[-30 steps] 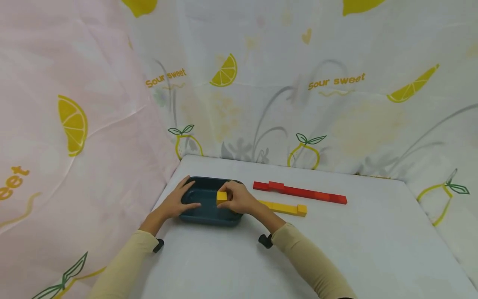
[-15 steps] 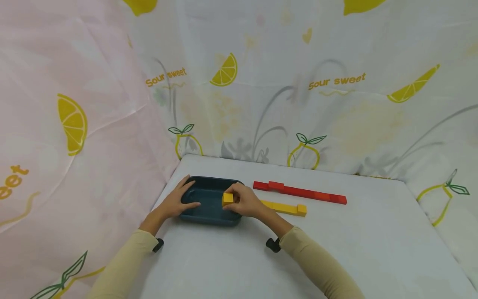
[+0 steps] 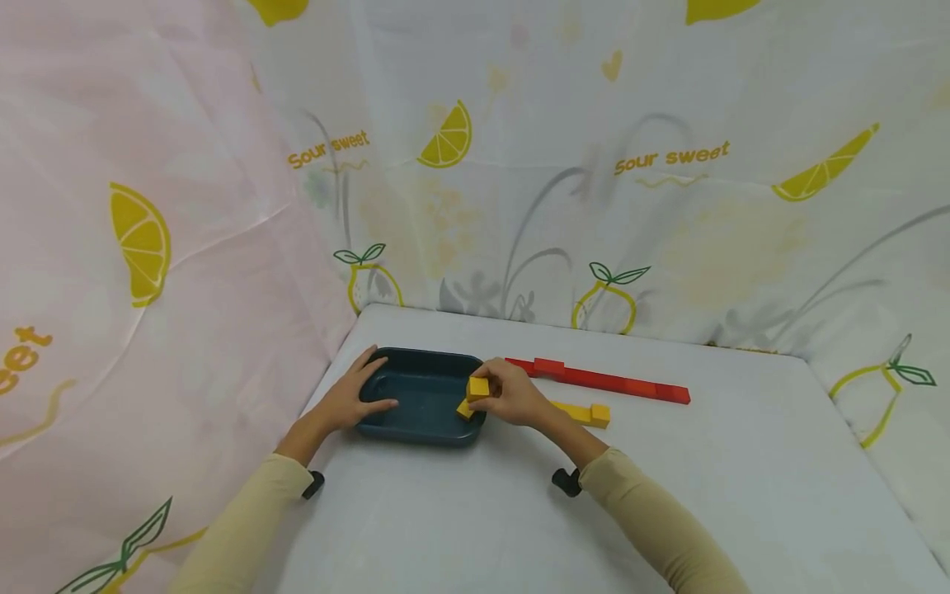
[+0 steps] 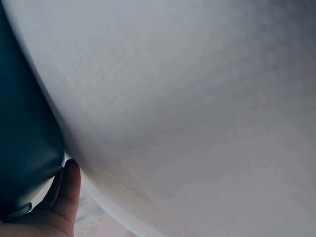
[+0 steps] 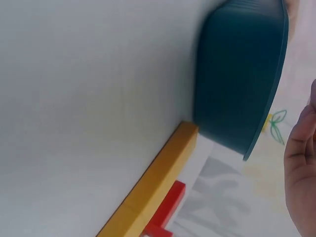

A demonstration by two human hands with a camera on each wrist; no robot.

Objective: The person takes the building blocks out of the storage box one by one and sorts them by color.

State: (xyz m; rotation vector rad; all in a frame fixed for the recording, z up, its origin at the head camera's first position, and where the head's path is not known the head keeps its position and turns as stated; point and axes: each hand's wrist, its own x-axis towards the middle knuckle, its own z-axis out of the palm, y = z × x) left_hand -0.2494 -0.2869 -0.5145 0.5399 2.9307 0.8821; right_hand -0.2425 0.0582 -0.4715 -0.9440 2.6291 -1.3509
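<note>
A dark blue-green rectangular tray (image 3: 416, 433) stands at the left of the white table. My left hand (image 3: 345, 403) grips its left end, with the thumb over the inside and fingers along the rim; the left wrist view shows fingers (image 4: 69, 190) against the outer wall. Between thumb and fingertips my right hand (image 3: 515, 396) pinches a yellow cube (image 3: 478, 388) above the tray's right end. Another yellow block (image 3: 464, 409) shows inside the tray just below that cube, partly hidden by it. In the right wrist view only part of the right hand (image 5: 301, 173) shows, with the cube out of sight.
A row of yellow blocks (image 3: 575, 412) lies right of the tray, partly behind my right hand; its near end meets the tray wall in the right wrist view. Behind it runs a longer row of red blocks (image 3: 609, 381). Lemon-printed cloth (image 3: 505, 206) hangs behind the table.
My right hand has moved right with the yellow cube, from over the tray's middle to its right end. The other yellow block has come into view. My left hand has stayed in place.
</note>
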